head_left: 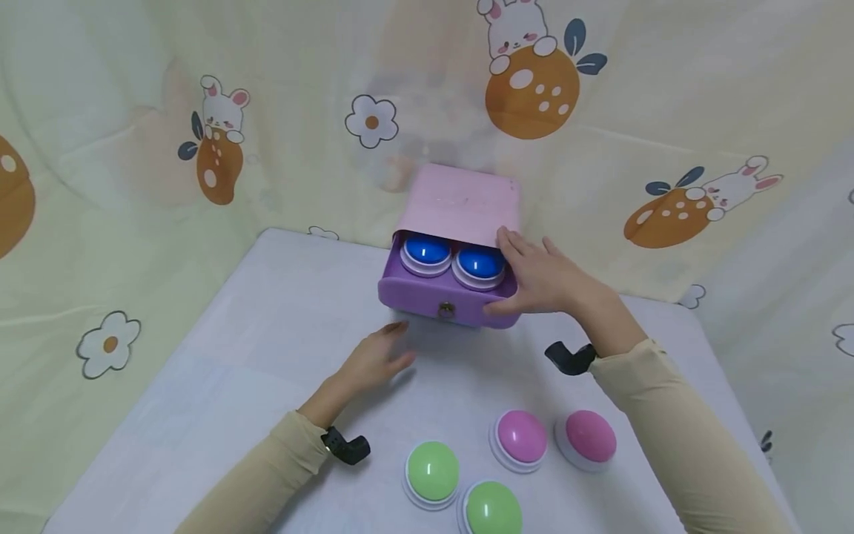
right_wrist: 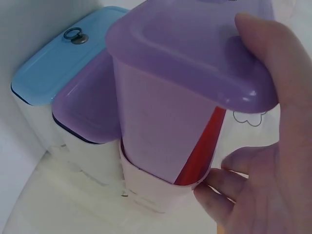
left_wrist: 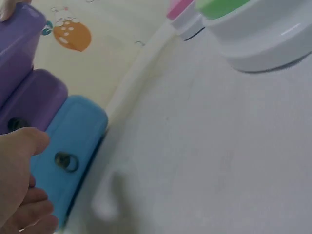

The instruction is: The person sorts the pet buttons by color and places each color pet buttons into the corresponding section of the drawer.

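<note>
A pink drawer box (head_left: 460, 200) stands at the back of the table. Its top purple drawer (head_left: 410, 295) is pulled out and holds two push buttons with blue domes (head_left: 427, 251) on white bases. My right hand (head_left: 547, 278) is at the drawer's right corner, thumb on the drawer front, other fingers at the edge of the pink case. Below in the left wrist view are a second purple drawer front (left_wrist: 46, 92) and a light blue one (left_wrist: 80, 129), both pushed in. My left hand (head_left: 370, 361) is in front of the box with fingers loosely extended, holding nothing.
Two buttons with green domes (head_left: 434, 471) sit near the front of the white table (head_left: 220, 371). To their right are two pink-domed buttons (head_left: 523, 436). A patterned cloth (head_left: 300, 163) hangs behind the box and along the sides.
</note>
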Demonstrator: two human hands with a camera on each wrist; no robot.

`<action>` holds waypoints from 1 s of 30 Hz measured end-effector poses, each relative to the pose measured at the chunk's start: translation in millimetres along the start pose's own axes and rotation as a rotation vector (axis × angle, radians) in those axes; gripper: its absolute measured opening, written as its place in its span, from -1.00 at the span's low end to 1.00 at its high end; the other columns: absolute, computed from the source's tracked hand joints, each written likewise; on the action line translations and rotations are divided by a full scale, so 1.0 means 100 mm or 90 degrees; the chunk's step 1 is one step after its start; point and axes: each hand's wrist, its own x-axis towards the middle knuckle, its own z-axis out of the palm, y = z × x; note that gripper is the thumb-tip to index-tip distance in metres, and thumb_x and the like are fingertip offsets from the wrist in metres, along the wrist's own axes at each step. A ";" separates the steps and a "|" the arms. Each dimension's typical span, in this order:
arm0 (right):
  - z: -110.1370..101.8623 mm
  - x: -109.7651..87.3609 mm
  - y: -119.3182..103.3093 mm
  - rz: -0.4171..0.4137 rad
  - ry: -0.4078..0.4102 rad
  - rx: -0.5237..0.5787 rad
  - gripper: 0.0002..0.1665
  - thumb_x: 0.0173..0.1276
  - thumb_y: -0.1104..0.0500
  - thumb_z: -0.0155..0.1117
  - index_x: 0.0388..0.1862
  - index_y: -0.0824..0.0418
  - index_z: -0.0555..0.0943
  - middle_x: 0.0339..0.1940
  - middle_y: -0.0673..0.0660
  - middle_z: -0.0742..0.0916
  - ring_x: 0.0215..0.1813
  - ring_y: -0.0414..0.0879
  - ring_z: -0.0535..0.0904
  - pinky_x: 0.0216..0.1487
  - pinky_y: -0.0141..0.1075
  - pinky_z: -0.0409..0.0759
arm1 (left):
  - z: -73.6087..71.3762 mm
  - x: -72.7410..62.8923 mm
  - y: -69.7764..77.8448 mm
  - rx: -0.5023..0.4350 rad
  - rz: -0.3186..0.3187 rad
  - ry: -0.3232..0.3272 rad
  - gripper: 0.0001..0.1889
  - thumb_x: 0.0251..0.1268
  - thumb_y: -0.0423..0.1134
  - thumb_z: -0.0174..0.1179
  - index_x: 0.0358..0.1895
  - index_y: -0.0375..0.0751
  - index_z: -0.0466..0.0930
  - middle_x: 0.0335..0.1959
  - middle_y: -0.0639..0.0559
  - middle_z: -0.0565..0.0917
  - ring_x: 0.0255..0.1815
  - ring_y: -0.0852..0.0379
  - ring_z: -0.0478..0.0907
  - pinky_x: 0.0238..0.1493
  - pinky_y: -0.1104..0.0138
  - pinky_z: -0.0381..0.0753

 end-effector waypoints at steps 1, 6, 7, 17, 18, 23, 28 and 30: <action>-0.01 0.01 0.00 0.001 0.006 -0.001 0.47 -0.07 -0.52 0.27 0.54 0.26 -0.17 0.57 0.24 0.00 0.57 0.15 -0.11 0.45 0.27 -0.19 | 0.03 0.02 0.01 0.000 0.000 0.006 -0.36 0.32 -0.05 0.13 0.34 -0.39 0.29 0.32 -0.27 0.41 0.30 -0.16 0.41 0.31 0.12 0.40; -0.06 0.06 0.03 0.003 0.042 0.004 0.32 0.00 -0.43 0.31 0.52 0.24 0.01 0.53 0.25 0.18 0.51 0.20 0.10 0.47 0.19 -0.01 | 0.16 0.12 0.07 -0.009 0.001 0.038 -0.42 0.31 -0.08 0.14 0.28 -0.39 0.37 0.26 -0.26 0.47 0.23 -0.15 0.48 0.24 0.12 0.46; -0.06 0.07 0.04 0.004 0.049 0.007 0.27 0.02 -0.40 0.32 0.52 0.24 0.04 0.52 0.25 0.20 0.49 0.20 0.14 0.46 0.17 0.06 | 0.17 0.15 0.08 -0.021 -0.001 0.049 -0.44 0.31 -0.09 0.15 0.26 -0.40 0.39 0.23 -0.27 0.50 0.19 -0.15 0.51 0.21 0.11 0.49; -0.07 0.16 0.11 -0.005 0.100 0.010 -0.04 0.11 -0.21 0.39 0.34 0.33 0.36 0.32 0.29 0.42 0.34 0.16 0.31 0.35 0.04 0.33 | 0.33 0.47 0.15 -0.290 -0.104 0.189 -0.64 0.28 -0.23 0.19 0.03 -0.42 0.57 -0.04 -0.23 0.68 -0.05 -0.06 0.67 -0.07 0.29 0.66; -0.07 0.17 0.11 -0.002 0.105 0.010 -0.07 0.11 -0.19 0.40 0.32 0.33 0.39 0.30 0.29 0.44 0.33 0.15 0.33 0.35 0.03 0.34 | 0.34 0.51 0.17 -0.319 -0.116 0.204 -0.66 0.28 -0.23 0.18 0.03 -0.41 0.58 -0.07 -0.21 0.69 -0.07 -0.05 0.68 -0.10 0.31 0.67; -0.03 0.25 0.11 0.007 0.153 0.020 -0.34 0.13 -0.08 0.43 0.11 0.29 0.57 0.17 0.24 0.56 0.22 0.12 0.44 0.27 -0.01 0.42 | 0.38 0.74 0.30 -0.462 -0.183 0.266 -0.71 0.29 -0.26 0.18 -0.03 -0.41 0.61 -0.16 -0.24 0.71 -0.15 -0.07 0.69 -0.19 0.35 0.67; 0.07 0.31 0.12 -0.014 0.272 0.028 -0.61 0.10 0.06 0.46 -0.18 0.29 0.64 -0.18 0.18 0.64 -0.11 0.05 0.52 -0.02 -0.11 0.53 | 0.41 0.91 0.44 -0.603 -0.239 0.334 -0.76 0.27 -0.34 0.19 -0.13 -0.50 0.60 -0.26 -0.37 0.69 -0.25 -0.19 0.69 -0.22 0.29 0.70; 0.11 0.33 0.12 -0.024 0.320 0.030 -0.63 0.07 0.10 0.48 -0.20 0.30 0.65 -0.28 0.17 0.64 -0.19 0.05 0.50 -0.09 -0.13 0.54 | 0.42 0.96 0.48 -0.629 -0.268 0.355 -0.77 0.25 -0.32 0.22 -0.16 -0.48 0.61 -0.30 -0.33 0.70 -0.31 -0.14 0.70 -0.27 0.34 0.69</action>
